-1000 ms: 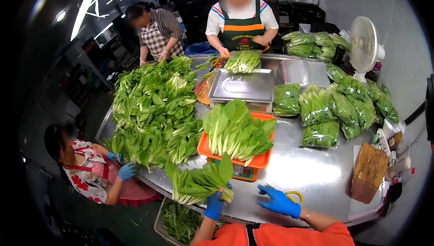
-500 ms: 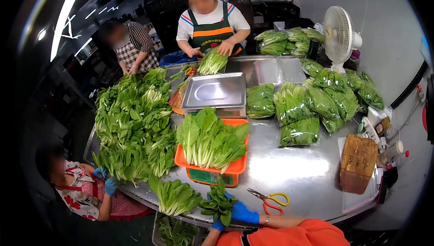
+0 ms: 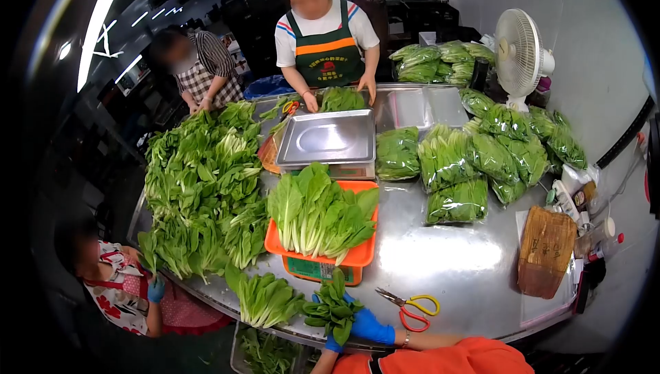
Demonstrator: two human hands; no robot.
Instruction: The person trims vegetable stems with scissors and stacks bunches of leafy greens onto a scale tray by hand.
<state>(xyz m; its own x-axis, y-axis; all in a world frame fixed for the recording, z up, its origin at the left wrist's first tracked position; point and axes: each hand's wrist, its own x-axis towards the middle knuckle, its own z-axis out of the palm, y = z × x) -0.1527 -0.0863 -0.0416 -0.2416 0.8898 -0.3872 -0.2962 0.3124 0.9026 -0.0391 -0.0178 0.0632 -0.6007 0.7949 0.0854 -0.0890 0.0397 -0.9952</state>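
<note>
Just above the table's front edge, a bunch of leafy greens [image 3: 333,311] is held between my two blue-gloved hands. My right hand [image 3: 372,326] wraps it from the right side. My left hand [image 3: 334,343] is at its lower end, its fingers mostly hidden by leaves. Right of my hands lie scissors [image 3: 410,306] with one yellow and one red handle. To the left rests a loose bundle of greens [image 3: 265,300]. Beyond it, an orange basket [image 3: 363,253] full of greens sits on a scale [image 3: 317,269] with a green front panel.
A big heap of greens [image 3: 206,188] covers the left side. Bagged greens [image 3: 457,199], a fan [image 3: 519,54] and a brown block [image 3: 546,250] stand on the right. A metal tray [image 3: 326,137] is at centre. Co-workers stand across and at left; a crate [image 3: 268,352] sits below the edge.
My hands and the bunch have barely moved. The co-worker opposite has lowered greens behind the metal tray and moved their hands apart. The left co-worker's gloved hands have drawn back from the heap.
</note>
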